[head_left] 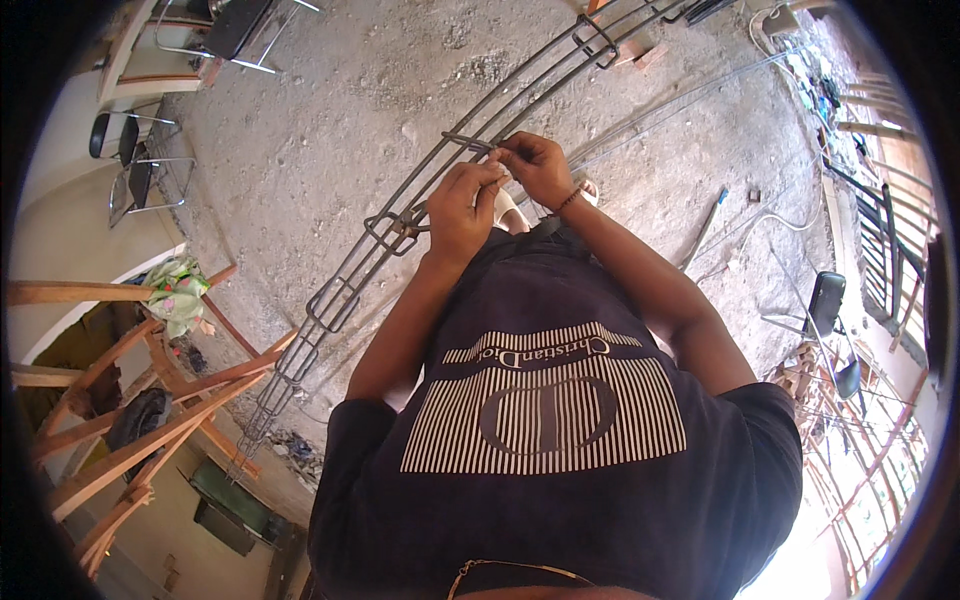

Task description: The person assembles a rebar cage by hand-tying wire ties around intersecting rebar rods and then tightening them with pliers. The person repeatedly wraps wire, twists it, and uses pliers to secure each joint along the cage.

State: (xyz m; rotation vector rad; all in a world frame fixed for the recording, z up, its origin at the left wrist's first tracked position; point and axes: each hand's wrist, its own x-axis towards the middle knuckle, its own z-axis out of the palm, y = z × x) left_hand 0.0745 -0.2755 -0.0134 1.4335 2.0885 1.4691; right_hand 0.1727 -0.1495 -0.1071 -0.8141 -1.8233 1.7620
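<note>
A long reinforcing-steel cage [405, 226] runs diagonally from the upper right to the lower left, its lengthwise bars joined by bent stirrups. Beside one stirrup [466, 140], on the cage's near side, my two hands meet. My left hand [460, 213] is closed, thumb and fingers pinched together. My right hand [540, 170] is curled, with its fingertips pressed together close to the bar and just above the left fingertips. Whatever lies between the fingers is too small to make out.
Black metal-framed chairs [140, 182] stand at the left, and another chair [826, 302] is at the right. Wooden beams [170, 440] cross the lower left, near a patterned cloth bundle [178, 295]. A long blue-ended tool [706, 228] lies on the rough concrete floor [330, 110].
</note>
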